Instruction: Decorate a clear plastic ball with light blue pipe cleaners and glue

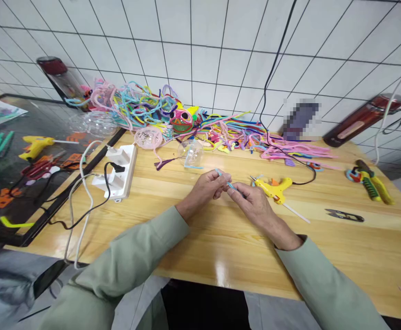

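Between my two hands runs a short light-blue pipe cleaner (pixel 231 185), held above the wooden table near its middle. My left hand (pixel 210 185) pinches its upper end, and a bit of blue sticks out past the fingers. My right hand (pixel 250 201) grips the other end, with the fingertips close to those of the left. Just right of my right hand lies a yellow hot glue gun (pixel 274 189) with a white glue stick in it. Behind my hands, a clear plastic ball (pixel 191 152) sits with a blue piece (pixel 193 167) in front of it.
Tangled pipe cleaners (pixel 142 107) and pink bundles (pixel 300 149) line the tiled wall. A white power strip (pixel 128 172) with cables stands left. Thread snips (pixel 345 215) and green-yellow pliers (pixel 372 183) lie right. Bottles (pixel 365 120) lean at the back. Another glue gun (pixel 37 145) lies far left.
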`<state>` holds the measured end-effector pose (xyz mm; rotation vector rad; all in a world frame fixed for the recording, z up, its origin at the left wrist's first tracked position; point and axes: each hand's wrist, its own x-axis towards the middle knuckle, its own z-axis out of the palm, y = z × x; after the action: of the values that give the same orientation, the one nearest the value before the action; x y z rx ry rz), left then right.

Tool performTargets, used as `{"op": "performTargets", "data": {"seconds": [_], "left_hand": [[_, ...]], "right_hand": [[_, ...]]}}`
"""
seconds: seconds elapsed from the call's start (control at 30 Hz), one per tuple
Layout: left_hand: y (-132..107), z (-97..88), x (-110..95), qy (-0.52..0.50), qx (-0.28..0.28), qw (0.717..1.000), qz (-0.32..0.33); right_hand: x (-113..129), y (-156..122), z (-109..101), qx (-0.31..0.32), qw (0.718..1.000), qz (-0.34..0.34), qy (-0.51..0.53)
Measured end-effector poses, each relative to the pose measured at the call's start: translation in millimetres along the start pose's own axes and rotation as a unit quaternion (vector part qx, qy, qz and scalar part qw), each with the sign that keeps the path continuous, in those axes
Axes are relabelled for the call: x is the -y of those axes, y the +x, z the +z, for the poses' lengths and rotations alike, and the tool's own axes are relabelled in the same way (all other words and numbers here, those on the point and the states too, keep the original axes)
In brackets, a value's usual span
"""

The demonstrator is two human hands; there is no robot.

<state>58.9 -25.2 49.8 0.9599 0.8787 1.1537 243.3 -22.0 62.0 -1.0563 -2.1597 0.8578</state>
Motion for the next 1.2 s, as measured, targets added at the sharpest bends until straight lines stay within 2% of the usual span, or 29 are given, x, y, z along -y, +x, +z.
{"op": "performTargets", "data": {"seconds": [0.33,0.47,0.57,0.73,1.03,1.2], "left_hand": [[-4.6,3.1,-5.8,0.058,0.023,0.998,0.025],[-4.6,2.7,-2.9,0.039,0.025,0.999,0.027],[-4.4,1.8,-0.7,0.024,0.042,0.999,0.02],[-3.2,1.7,-2.2,0.018,0.059,0.998,0.008],[-5.0,1.0,-1.2,-0.033,0.094,0.995,-0.02],[-1.8,0.8,-1.1,-0.036,0.011,0.999,0.02]], "right_hand": [[-1.7,-0.1,-1.0,-0.018,0.999,0.008,0.031],[0.1,0.6,-2.8,0.001,0.997,0.012,0.078],[-0.8,0.7,-4.1,0.023,0.992,0.038,0.121],[-5.3,2.0,-2.5,0.021,0.98,0.083,0.181],[0.5,4.5,-2.2,0.053,0.96,0.098,0.258],[-5.3,3.9,-1.8,0.015,0.967,0.087,0.237]]}}
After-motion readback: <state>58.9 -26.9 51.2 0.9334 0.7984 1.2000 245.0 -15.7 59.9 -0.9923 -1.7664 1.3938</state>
